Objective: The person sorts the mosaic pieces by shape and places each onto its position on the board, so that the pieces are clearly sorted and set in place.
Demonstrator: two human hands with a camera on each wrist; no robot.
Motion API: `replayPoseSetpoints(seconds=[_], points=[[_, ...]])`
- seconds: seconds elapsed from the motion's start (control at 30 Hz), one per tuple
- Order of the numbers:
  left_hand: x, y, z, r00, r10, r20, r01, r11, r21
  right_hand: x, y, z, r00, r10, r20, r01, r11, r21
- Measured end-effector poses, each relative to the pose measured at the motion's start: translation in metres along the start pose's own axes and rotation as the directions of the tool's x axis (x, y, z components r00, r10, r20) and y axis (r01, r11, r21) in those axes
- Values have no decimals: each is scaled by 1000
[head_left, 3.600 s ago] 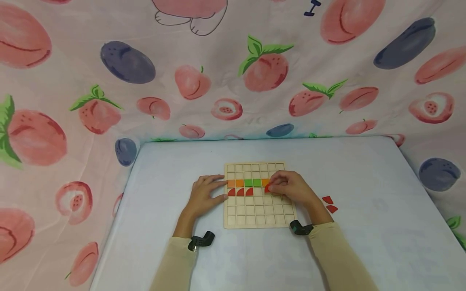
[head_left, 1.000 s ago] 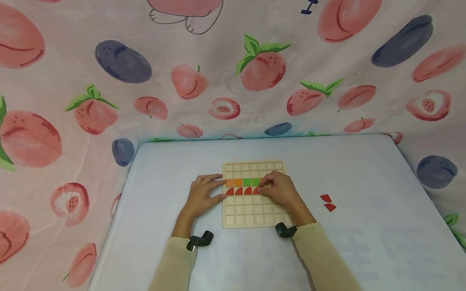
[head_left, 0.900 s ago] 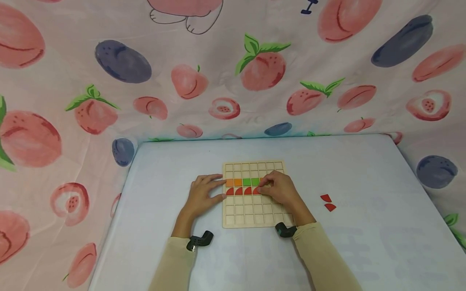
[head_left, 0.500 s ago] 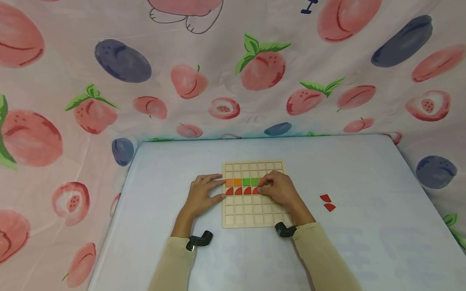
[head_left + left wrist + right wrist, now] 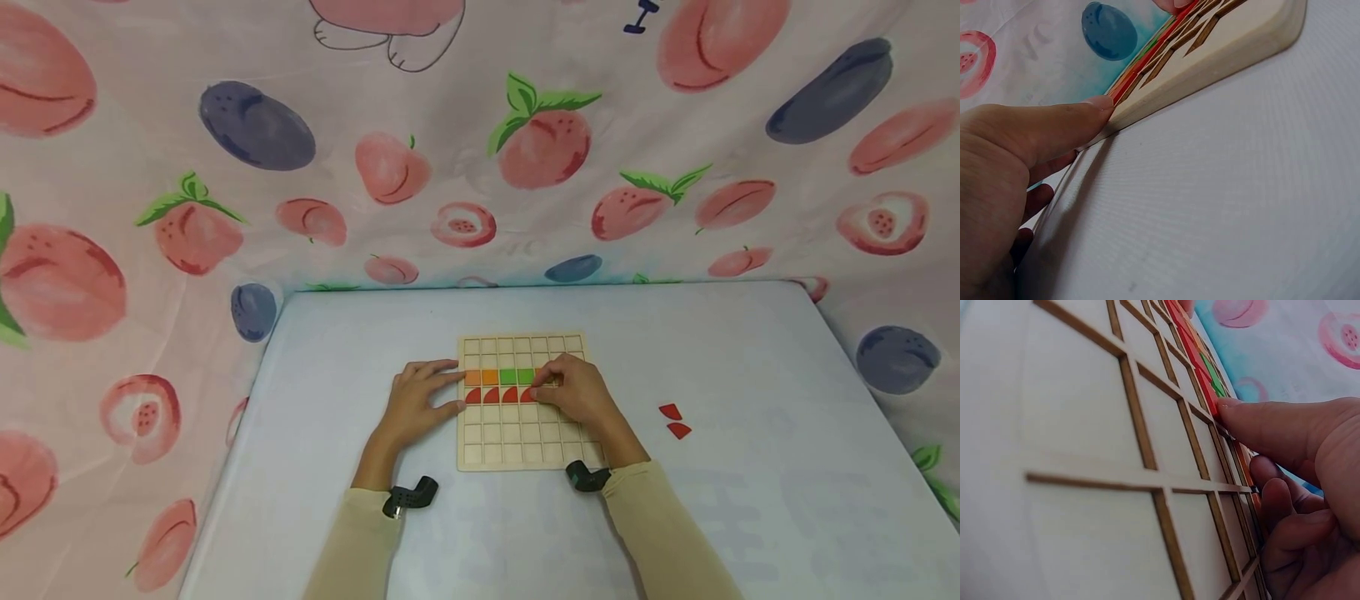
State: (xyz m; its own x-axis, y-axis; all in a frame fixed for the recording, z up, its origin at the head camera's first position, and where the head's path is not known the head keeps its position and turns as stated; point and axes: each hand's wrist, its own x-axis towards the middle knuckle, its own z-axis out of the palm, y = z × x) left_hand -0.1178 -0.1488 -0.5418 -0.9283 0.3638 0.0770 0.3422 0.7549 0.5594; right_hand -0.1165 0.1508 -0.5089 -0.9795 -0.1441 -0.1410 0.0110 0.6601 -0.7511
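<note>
A wooden grid board [image 5: 502, 456] lies on the table. One row has orange and green square tiles [image 5: 517, 377]; in the row just below, red quarter-circle tiles [image 5: 491, 396] sit in the first cells from the left. My right hand [image 5: 579, 390] is over the board, thumb and forefinger pinching the red tile [image 5: 527, 395] at the fourth cell. In the right wrist view the thumb tip is right on this red tile [image 5: 1207, 394]. My left hand [image 5: 417, 403] rests at the board's left edge with fingers extended, thumb [image 5: 1094, 109] touching the rim.
Two loose red tiles [image 5: 675, 421] lie on the white table [image 5: 780, 400] to the right of the board. A fruit-print curtain [image 5: 420, 100] stands behind and beside the table. Each wrist wears a black camera [image 5: 588, 476].
Since the earliest frame, my right hand has moved left along the row and brought the red tile to the fourth cell. Over the last second both hands have stayed still.
</note>
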Motion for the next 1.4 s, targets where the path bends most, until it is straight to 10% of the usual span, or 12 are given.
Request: replayPoseSetpoints(seconds=[0.67, 1.4], points=[[0, 0, -1, 1000, -3, 7, 3, 1000, -7, -14, 16, -24, 995, 31, 99, -52, 976, 214], [0, 1, -1, 1000, -2, 8, 2, 1000, -8, -37, 67, -116, 994, 79, 70, -75, 996, -53]])
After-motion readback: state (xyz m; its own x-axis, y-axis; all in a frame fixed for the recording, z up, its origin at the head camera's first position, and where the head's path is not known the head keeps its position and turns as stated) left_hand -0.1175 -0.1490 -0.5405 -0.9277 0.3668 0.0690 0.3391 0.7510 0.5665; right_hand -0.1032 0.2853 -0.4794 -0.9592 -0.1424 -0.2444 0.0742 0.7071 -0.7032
